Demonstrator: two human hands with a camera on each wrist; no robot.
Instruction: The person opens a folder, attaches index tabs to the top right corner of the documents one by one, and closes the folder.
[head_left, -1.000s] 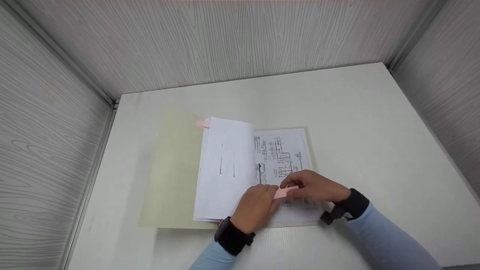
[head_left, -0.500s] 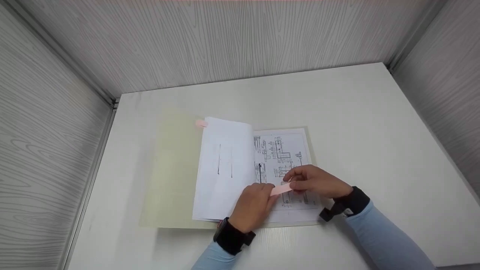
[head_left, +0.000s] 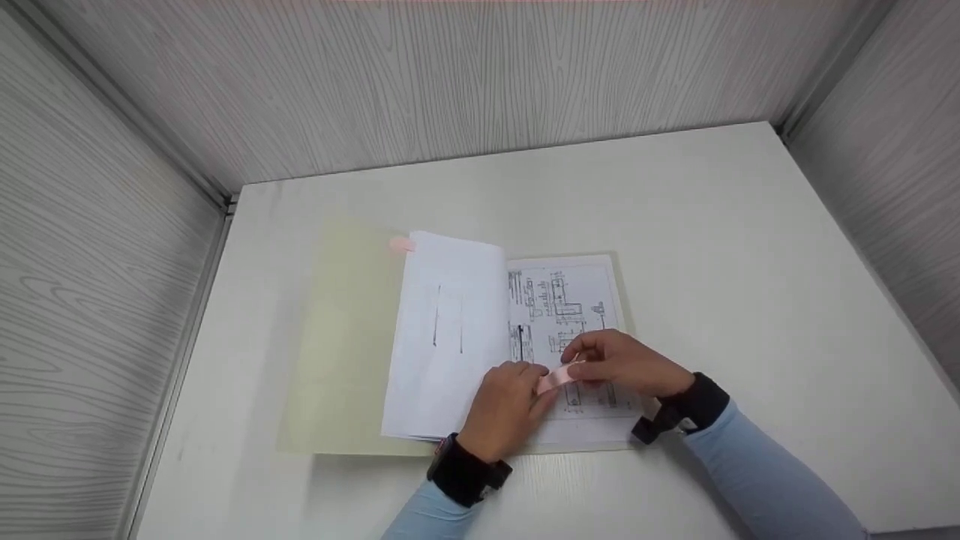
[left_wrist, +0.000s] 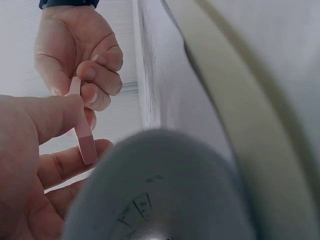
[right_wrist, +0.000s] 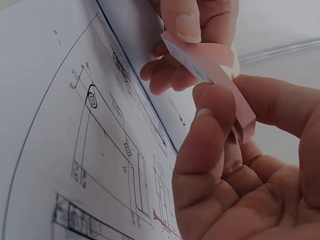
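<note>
Between both hands is a narrow pink pad of sticky notes (head_left: 553,379), above an open bound booklet. My left hand (head_left: 501,411) pinches one end of it between thumb and fingers, over the right-hand page. At the other end, my right hand (head_left: 628,365) pinches it between thumb and fingertip. The right wrist view shows printing on the underside of the pad (right_wrist: 192,62) and a curved pink strip at its upper end. Technical drawings cover the booklet's right page (head_left: 574,296); the left page (head_left: 457,322) carries two thin dark lines.
A pink tab (head_left: 401,244) sticks out from the upper left edge of the pages. The pale yellow cover (head_left: 341,352) lies spread to the left. Grey wood-grain panels (head_left: 450,82) border the white table (head_left: 720,225) at the back and both sides.
The right hand first shifted slightly right and up along the pad, then slightly back left. Both hands keep hold of it. The left page has settled a little further left.
</note>
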